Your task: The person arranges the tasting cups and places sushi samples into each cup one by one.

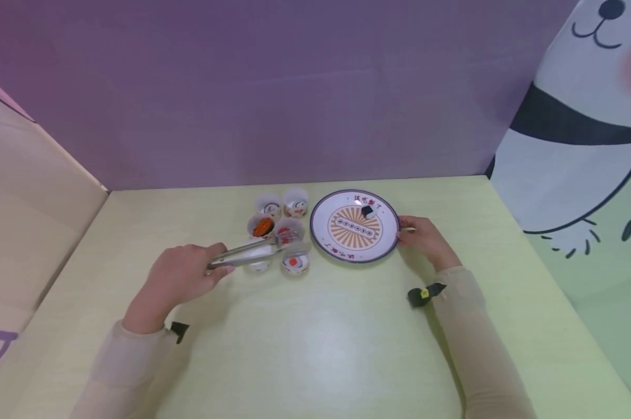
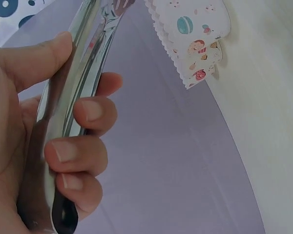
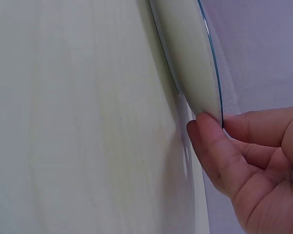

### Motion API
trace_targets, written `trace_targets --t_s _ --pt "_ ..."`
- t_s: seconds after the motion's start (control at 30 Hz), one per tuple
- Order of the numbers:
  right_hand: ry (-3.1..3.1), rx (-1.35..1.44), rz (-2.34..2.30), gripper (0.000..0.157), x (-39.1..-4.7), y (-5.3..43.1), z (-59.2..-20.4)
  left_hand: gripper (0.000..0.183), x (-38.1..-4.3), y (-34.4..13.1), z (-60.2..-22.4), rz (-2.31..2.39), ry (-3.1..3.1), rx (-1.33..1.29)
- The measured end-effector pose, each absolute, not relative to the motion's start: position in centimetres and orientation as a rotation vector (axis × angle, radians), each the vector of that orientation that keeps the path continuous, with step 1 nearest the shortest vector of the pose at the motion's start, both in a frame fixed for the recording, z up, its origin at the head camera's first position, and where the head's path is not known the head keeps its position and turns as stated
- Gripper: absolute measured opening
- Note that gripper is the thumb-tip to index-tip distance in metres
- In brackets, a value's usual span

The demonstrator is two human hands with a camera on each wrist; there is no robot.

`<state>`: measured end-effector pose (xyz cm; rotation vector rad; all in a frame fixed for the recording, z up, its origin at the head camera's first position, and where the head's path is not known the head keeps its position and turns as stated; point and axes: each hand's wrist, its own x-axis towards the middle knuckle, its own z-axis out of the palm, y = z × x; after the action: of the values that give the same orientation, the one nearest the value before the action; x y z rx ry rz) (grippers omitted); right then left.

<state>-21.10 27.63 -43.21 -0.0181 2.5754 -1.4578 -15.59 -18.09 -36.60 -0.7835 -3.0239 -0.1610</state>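
In the head view my left hand [image 1: 181, 274] grips metal tongs [image 1: 244, 258]; the left wrist view shows fingers curled round the two arms of the tongs [image 2: 58, 126]. Slightly parted, the tongs' ends hang over the front right paper cups. One cup [image 1: 261, 226] holds an orange-topped sushi piece; a front cup [image 1: 295, 263] has a white piece with a red-orange centre. My right hand [image 1: 425, 240] pinches the right rim of a white plate [image 1: 323, 224], thumb and fingertips on either side of its edge [image 3: 220, 109]. A small black and white piece [image 1: 368, 212] lies on the plate.
Several patterned paper cups [image 1: 296, 205] stand close together left of the plate, on a pale yellow table [image 1: 315, 343]. A purple wall panel [image 1: 315, 105] rises behind the table's back edge. Decorated panels [image 1: 582, 174] flank both sides.
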Motion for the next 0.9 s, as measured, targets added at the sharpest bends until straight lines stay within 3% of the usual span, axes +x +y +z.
trace_targets --t_s 0.43,0.77,0.9 --pt "2.575 0.025 -1.447 0.046 -21.2 27.3 -43.1 0.026 -16.4 -15.4 -37.3 -0.240 -3.012 -0.751" --pt "2.578 0.013 -1.441 0.047 -21.2 27.6 -43.1 0.055 -17.4 -10.3 -37.8 -0.230 -3.177 -0.684" --pt "2.576 -0.017 -1.448 0.047 -21.2 27.7 -43.3 0.046 -17.6 -8.4 -38.1 -0.291 -3.166 -0.694"
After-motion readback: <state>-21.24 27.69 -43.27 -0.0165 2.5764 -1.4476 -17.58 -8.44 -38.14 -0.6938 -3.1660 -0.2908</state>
